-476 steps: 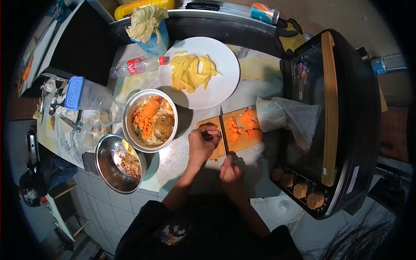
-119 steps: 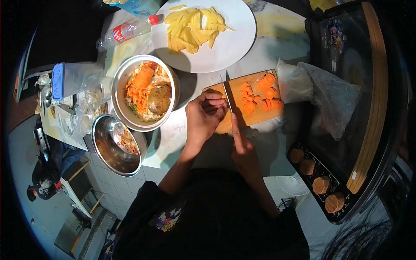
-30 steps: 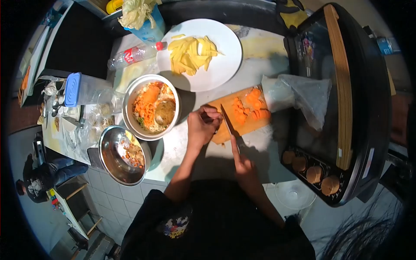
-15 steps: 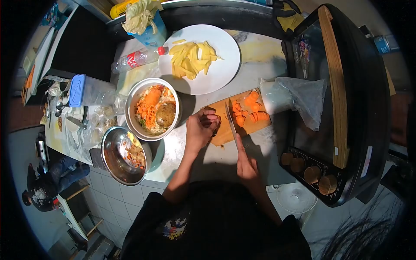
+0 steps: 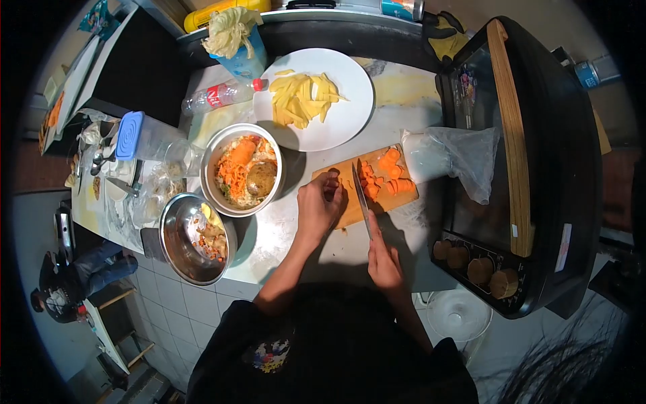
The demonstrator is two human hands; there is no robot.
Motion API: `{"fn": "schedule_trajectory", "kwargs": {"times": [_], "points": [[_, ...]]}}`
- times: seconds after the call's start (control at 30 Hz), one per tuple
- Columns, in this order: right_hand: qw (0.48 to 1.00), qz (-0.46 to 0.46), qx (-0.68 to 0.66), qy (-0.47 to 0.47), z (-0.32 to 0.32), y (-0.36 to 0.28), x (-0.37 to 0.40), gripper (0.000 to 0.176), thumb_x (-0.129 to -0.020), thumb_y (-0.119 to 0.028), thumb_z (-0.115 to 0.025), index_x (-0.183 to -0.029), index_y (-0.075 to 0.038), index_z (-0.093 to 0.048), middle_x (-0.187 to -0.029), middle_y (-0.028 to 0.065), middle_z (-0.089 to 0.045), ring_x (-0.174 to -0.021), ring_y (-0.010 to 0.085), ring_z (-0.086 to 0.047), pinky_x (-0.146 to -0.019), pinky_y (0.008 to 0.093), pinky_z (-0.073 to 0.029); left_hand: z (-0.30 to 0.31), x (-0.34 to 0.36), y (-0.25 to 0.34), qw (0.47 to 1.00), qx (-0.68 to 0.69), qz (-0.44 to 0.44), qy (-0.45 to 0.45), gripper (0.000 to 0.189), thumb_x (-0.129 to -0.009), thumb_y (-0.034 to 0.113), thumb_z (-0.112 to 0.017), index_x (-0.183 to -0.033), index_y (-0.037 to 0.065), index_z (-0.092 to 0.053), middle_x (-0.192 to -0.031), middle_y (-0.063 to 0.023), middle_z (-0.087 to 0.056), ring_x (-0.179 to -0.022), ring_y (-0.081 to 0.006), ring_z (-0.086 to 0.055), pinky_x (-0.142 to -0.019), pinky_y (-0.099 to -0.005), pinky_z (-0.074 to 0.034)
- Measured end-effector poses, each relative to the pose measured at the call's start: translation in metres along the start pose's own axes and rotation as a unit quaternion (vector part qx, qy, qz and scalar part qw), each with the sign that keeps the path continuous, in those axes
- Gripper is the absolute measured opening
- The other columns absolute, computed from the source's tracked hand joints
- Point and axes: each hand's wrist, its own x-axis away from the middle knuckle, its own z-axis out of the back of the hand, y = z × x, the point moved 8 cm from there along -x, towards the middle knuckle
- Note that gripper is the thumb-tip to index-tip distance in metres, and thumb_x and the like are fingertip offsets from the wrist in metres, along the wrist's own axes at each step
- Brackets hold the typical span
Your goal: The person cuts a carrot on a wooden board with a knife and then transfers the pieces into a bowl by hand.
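My right hand (image 5: pixel 383 259) grips a knife (image 5: pixel 361 198), its blade pointing away from me over the wooden cutting board (image 5: pixel 350 214). Orange carrot pieces (image 5: pixel 390 174) lie on the board to the right of the blade. On the board's left part rests my left hand (image 5: pixel 324 202), its fingers curled in; whatever they hold is hidden. Beyond the board, yellow strips (image 5: pixel 303 97) lie on a white plate (image 5: pixel 356 111). A white pot (image 5: pixel 206 176) to the left holds grated carrot, a carrot piece and a brown potato.
A steel bowl (image 5: pixel 176 252) with peelings stands left of my arm. A plastic bottle (image 5: pixel 219 96) and blue container (image 5: pixel 245 62) are behind the pot. Right are a plastic bag (image 5: pixel 464 153) and a black oven (image 5: pixel 562 168). A person (image 5: pixel 64 286) is at the far left.
The view has shifted slightly. My left hand has moved a little up and its fingers have changed position near the board's left edge. The knife remains in my right hand.
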Motion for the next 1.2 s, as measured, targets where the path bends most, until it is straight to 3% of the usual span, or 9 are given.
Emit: {"fn": "schedule_trajectory", "kwargs": {"times": [0.2, 0.3, 0.4, 0.47, 0.63, 0.7, 1.03, 1.1, 1.2], "points": [[1.0, 0.003, -0.006, -0.004, 0.003, -0.008, -0.003, 0.071, -0.088, 0.006, -0.04, -0.151, -0.02, -0.017, -0.13, 0.0238, -0.048, -0.101, 0.0464, -0.055, -0.084, 0.0438, -0.045, 0.006, 0.006, 0.003, 1.0, 0.004, -0.016, 0.009, 0.025, -0.079, 0.0, -0.066, -0.103, -0.006, -0.064, -0.08, -0.0159, -0.068, -0.072, -0.0257, -0.069, -0.067, -0.0316, -0.053], [1.0, -0.001, 0.004, -0.019, -0.003, -0.004, -0.005, 0.063, -0.092, 0.0, -0.039, -0.15, -0.019, -0.02, -0.142, 0.02, -0.039, -0.111, 0.0392, -0.055, -0.082, 0.0409, -0.046, 0.019, 0.008, 0.006, 0.999, 0.04, 0.028, -0.008, 0.025, -0.08, -0.002, -0.064, -0.104, -0.007, -0.063, -0.077, -0.0147, -0.067, -0.07, -0.0209, -0.068, -0.066, -0.0299, -0.052], [0.988, 0.107, 0.076, 0.078, 0.002, -0.017, -0.009, 0.063, -0.093, -0.001, -0.04, -0.15, -0.019, -0.021, -0.12, 0.0242, -0.055, -0.083, 0.0387, -0.063, -0.07, 0.0393, -0.048, 0.031, 0.022, -0.004, 0.988, 0.11, 0.1, -0.035, 0.026, -0.081, -0.009, -0.058, -0.106, -0.011, -0.061, -0.079, -0.0105, -0.066, -0.074, -0.0114, -0.065, -0.069, -0.0255, -0.052], [0.999, -0.031, -0.03, -0.029, -0.009, -0.004, -0.015, 0.062, -0.095, -0.004, -0.038, -0.15, -0.024, -0.019, -0.137, 0.0189, -0.045, -0.107, 0.0452, -0.052, -0.089, 0.0449, -0.041, 0.041, 0.032, -0.006, 0.975, 0.199, 0.084, -0.043, 0.023, -0.087, -0.001, -0.06, -0.109, -0.007, -0.062, -0.086, -0.0061, -0.066, -0.081, -0.0092, -0.061, -0.075, -0.024, -0.05], [0.997, -0.023, -0.06, -0.053, -0.016, -0.013, -0.025, 0.061, -0.092, 0.001, -0.042, -0.148, -0.017, -0.026, -0.119, 0.0248, -0.054, -0.086, 0.0451, -0.057, -0.069, 0.0378, -0.046, 0.099, 0.049, 0.006, 0.966, 0.244, 0.07, 0.039, 0.022, -0.086, -0.011, -0.058, -0.107, -0.007, -0.062, -0.09, -0.0067, -0.065, -0.087, -0.0118, -0.063, -0.079, -0.0259, -0.051], [0.993, 0.103, -0.05, 0.014, -0.012, -0.023, -0.029, 0.06, -0.092, -0.001, -0.04, -0.149, -0.015, -0.026, -0.062, 0.0097, -0.045, -0.051, 0.0169, -0.046, -0.054, 0.0315, -0.043, 0.123, 0.053, -0.001, 0.966, 0.218, 0.071, 0.121, 0.021, -0.087, -0.002, -0.064, -0.107, -0.006, -0.062, -0.089, -0.0058, -0.066, -0.085, -0.01, -0.062, -0.077, -0.0231, -0.051], [0.991, 0.114, -0.058, -0.033, -0.013, -0.02, -0.034, 0.063, -0.091, 0.003, -0.04, -0.149, -0.015, -0.024, -0.061, 0.0066, -0.043, -0.053, 0.012, -0.045, -0.054, 0.0271, -0.041, 0.166, 0.051, -0.03, 0.957, 0.052, 0.087, 0.271, 0.018, -0.085, 0.005, -0.067, -0.102, -0.003, -0.067, -0.098, -0.0123, -0.068, -0.086, -0.0172, -0.067, -0.08, -0.0276, -0.053], [0.993, 0.085, -0.08, -0.036, -0.01, -0.016, -0.035, 0.061, -0.09, 0.005, -0.042, -0.147, -0.009, -0.027, -0.089, 0.0252, -0.058, -0.057, 0.0311, -0.054, -0.057, 0.0356, -0.044, 0.167, 0.054, -0.03, 0.952, 0.057, 0.09, 0.286, 0.018, -0.085, 0.005, -0.067, -0.101, -0.003, -0.068, -0.098, -0.0124, -0.068, -0.087, -0.0174, -0.067, -0.08, -0.0277, -0.053], [0.993, 0.076, -0.08, -0.036, -0.006, -0.015, -0.038, 0.061, -0.09, 0.005, -0.042, -0.147, -0.009, -0.027, -0.076, 0.0218, -0.053, -0.054, 0.0262, -0.053, -0.055, 0.0344, -0.043, 0.168, 0.057, -0.019, 0.953, -0.007, 0.089, 0.288, 0.019, -0.083, 0.005, -0.068, -0.101, -0.001, -0.069, -0.097, -0.0111, -0.068, -0.088, -0.017, -0.065, -0.081, -0.0286, -0.052]]}}
